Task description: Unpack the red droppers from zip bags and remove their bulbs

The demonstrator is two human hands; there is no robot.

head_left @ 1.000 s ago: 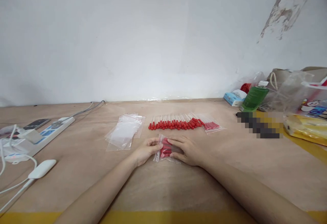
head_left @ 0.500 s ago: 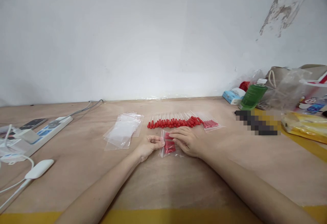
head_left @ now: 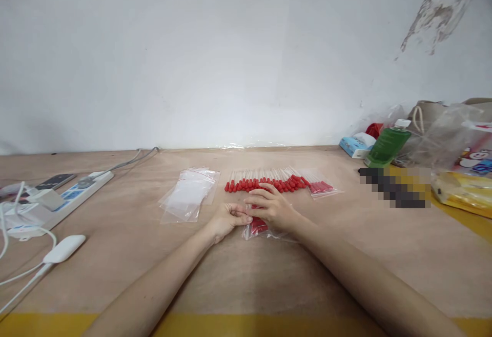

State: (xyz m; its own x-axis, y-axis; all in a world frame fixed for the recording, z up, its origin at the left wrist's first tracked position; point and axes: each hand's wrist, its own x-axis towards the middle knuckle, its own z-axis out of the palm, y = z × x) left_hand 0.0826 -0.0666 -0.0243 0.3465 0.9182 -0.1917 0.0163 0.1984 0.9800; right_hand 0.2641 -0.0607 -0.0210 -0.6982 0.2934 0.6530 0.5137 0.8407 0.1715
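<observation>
Brown table bears red-tipped sticks. Just nearer than the sticks, the left hand pinches the bag's edge; the right hand covers it, grip unclear.

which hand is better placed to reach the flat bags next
Likely the left hand, though it touches the filled bag: the flat bags lie on its side, farther from the right hand.

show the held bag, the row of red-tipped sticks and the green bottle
Held bag [head_left: 259, 226]: head view, near part, red showing through.
Row of red-tipped sticks [head_left: 256, 182]: head view, red tips near middle.
Green bottle [head_left: 388, 146]: head view, middle of its body.
</observation>
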